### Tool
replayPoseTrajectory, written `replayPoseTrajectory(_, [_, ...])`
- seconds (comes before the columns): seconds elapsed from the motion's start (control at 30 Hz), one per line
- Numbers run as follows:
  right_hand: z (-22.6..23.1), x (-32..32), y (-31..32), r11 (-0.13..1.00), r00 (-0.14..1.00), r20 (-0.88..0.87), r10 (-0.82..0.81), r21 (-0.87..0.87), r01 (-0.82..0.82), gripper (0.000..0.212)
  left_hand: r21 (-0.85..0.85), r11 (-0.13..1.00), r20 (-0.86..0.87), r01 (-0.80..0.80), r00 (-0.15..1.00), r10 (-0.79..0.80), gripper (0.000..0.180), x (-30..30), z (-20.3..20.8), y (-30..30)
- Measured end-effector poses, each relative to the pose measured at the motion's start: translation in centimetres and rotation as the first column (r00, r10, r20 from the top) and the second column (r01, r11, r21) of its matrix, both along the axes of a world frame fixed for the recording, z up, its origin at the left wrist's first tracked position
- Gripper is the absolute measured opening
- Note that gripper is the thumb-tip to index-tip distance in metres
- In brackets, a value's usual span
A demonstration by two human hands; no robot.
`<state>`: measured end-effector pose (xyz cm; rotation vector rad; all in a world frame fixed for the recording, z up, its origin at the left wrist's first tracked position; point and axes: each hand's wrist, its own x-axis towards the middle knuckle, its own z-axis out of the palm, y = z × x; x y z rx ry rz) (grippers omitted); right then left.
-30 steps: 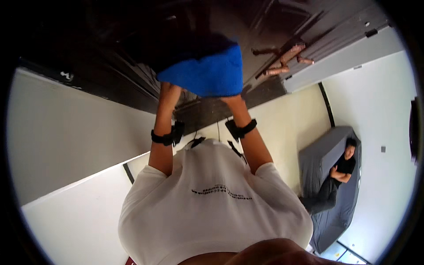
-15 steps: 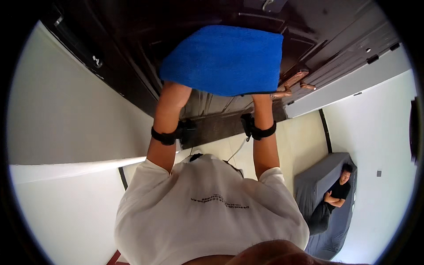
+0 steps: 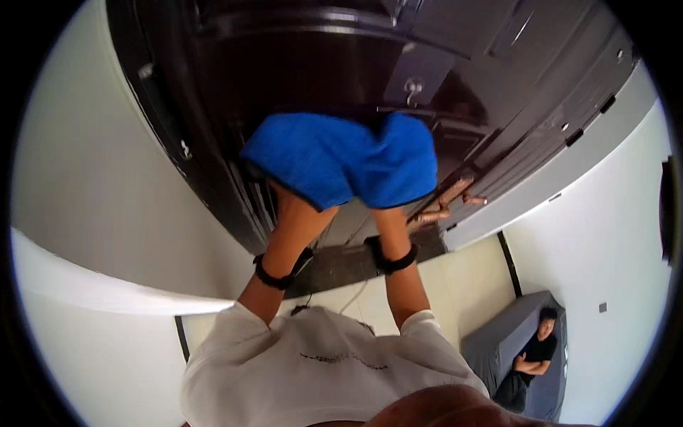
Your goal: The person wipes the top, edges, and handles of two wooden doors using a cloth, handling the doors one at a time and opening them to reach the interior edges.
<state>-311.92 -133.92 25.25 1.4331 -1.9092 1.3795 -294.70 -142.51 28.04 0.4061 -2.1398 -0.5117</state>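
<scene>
Head view: we hold a blue cloth up against a dark wooden door.

Largest first: the door (image 3: 299, 64) fills the space above our arms; the cloth (image 3: 341, 156) covers both hands, so their grip cannot be told. We judge wiping is underway; next needs steady pressure.

Dark brown glossy door (image 3: 320, 64) fills the upper view, panelled, with a metal latch (image 3: 411, 89) near its middle. Pale cream walls (image 3: 78, 213) on both sides. Floor (image 3: 455, 285) light-coloured, a dark mat (image 3: 348, 263) at the door's foot. Grey sofa (image 3: 498, 341) against the wall at lower right, a person (image 3: 530, 356) in black seated there, arms folded. Even daylight.
</scene>
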Motion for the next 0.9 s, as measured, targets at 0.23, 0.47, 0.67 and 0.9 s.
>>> replayPoseTrajectory(0.23, [5.1, 4.3, -2.2, 0.958, 0.903, -0.396, -0.169, 0.148, 0.244, 0.048, -0.092, 0.991, -0.102, -0.096, 0.991, 0.087, 0.050, -2.6, -2.6, -2.6])
replayPoseTrajectory(0.47, [8.5, -6.2, 1.7, 0.800, 0.756, -0.372, -0.538, -0.509, 0.318, 0.037, -0.380, 0.913, -0.127, 0.146, 0.970, -0.208, 0.037, -7.1, 4.5, 1.7])
replayPoseTrajectory(0.67, [6.2, -0.3, 2.0, 0.936, 0.912, -0.212, -0.350, -0.128, 0.329, 0.064, -0.042, 0.971, -0.520, 0.236, 0.825, -0.223, 0.047, -5.3, -1.3, 0.4])
replayPoseTrajectory(0.9, [-0.1, 5.1, -3.2, 0.993, 0.906, -0.424, -0.011, 0.101, 0.060, 0.076, 0.317, 0.932, -0.512, 0.177, 0.859, 0.011, 0.053, -2.2, -9.6, -4.2])
